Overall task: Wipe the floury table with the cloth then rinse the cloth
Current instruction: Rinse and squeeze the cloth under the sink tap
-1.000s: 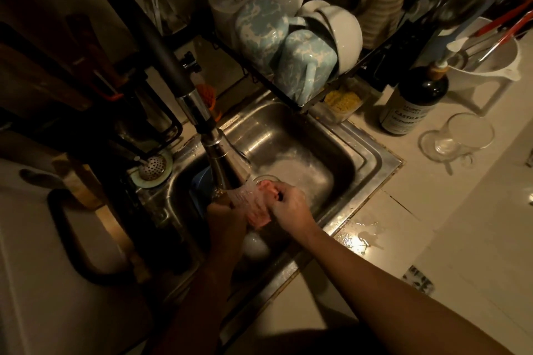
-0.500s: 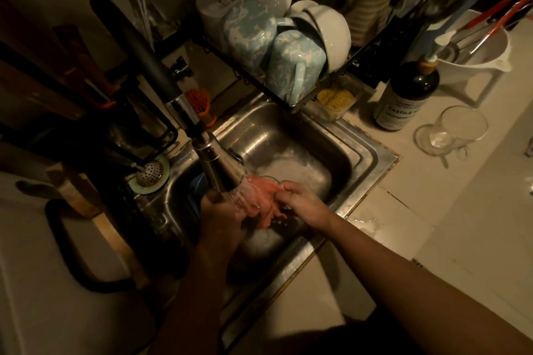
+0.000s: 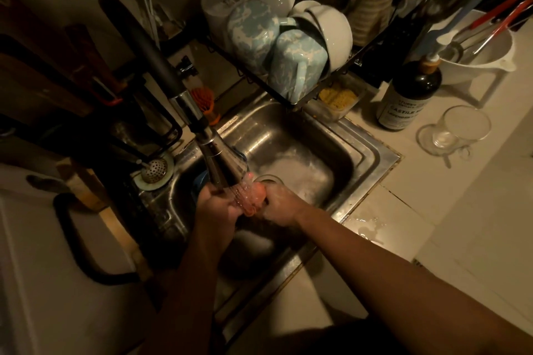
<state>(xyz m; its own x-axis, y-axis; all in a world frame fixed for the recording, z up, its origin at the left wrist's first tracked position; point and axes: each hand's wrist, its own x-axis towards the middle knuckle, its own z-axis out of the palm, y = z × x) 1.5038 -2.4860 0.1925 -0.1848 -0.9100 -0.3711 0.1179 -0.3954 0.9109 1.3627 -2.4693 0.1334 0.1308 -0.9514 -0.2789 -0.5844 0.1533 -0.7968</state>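
Observation:
A small pink cloth is bunched up under the running water of the chrome tap head, over the steel sink. My left hand grips the cloth's left end. My right hand grips its right end. Both hands press together around the cloth, which mostly hides it. Foamy water lies on the sink bottom.
A black dish rack with blue mugs and white bowls hangs over the sink's far edge. A dark soap bottle and a glass cup stand on the tiled counter at right. A sink strainer sits left of the tap. A water puddle lies near the sink's right corner.
The cloth was spread looser between my hands half a second ago; now it is squeezed into a tight bunch under the water. My hands have closed toward each other.

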